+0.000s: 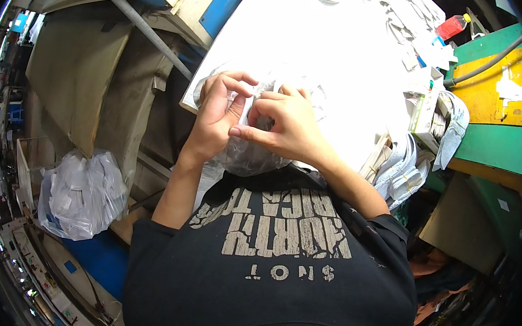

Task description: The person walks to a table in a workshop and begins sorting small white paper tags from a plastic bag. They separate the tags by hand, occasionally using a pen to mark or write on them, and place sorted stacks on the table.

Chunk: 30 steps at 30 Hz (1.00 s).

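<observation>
A clear, crinkled plastic bag [250, 157] lies at the near edge of the white table, against the front of my black shirt. My left hand [217, 111] is at the bag's left side, its fingers bent and its thumb closed in on the plastic. Beside it, my right hand [290, 120] curls over the bag, with its thumb stretched toward the left palm. Both hands grip the film between them. What the bag contains is hard to make out in the glare.
The white table [346, 58] is overexposed. At its right edge stand bundled white pieces [402, 167] and an open box [427, 116]. A red bottle with a yellow cap [452, 27] is farther back. On the left hangs a filled plastic bag [82, 196], below a metal pole [130, 15].
</observation>
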### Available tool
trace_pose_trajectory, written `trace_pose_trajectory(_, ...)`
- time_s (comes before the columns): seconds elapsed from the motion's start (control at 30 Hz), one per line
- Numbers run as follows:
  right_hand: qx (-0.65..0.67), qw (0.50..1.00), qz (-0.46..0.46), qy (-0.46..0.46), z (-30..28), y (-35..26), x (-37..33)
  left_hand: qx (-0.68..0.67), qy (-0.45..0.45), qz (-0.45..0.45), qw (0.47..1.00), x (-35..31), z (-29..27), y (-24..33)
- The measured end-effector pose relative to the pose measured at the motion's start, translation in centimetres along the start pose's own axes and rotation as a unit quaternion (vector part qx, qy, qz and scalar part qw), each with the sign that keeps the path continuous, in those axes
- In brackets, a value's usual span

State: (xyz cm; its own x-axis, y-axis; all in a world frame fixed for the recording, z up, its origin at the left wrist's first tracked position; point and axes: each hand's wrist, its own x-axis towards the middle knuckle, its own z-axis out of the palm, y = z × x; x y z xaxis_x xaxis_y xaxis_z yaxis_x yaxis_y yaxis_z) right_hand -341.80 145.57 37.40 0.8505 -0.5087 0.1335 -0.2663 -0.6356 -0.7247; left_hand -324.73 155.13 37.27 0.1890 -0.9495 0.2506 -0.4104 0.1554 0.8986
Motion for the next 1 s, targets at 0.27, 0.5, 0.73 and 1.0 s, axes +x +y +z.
trace_pose_trajectory(0.27,0.074,0.994,-0.069,-0.036,0.3,1.6,0.4,-0.141,0.022,-0.013,0.990,-1.0,-0.8,-0.6)
trace_pose_trajectory(0.5,0.178,0.981,-0.080,-0.019,1.3,2.9,0.2,0.157,-0.039,0.071,0.984,-0.5,-3.5,1.7)
trace_pose_trajectory(0.73,0.141,0.988,-0.061,0.009,1.4,1.8,0.2,0.094,-0.013,0.074,0.993,0.1,-2.6,0.6)
trace_pose_trajectory(1.0,0.057,0.996,-0.047,0.046,0.6,0.8,0.1,0.049,-0.059,0.040,0.996,0.7,-1.7,1.5)
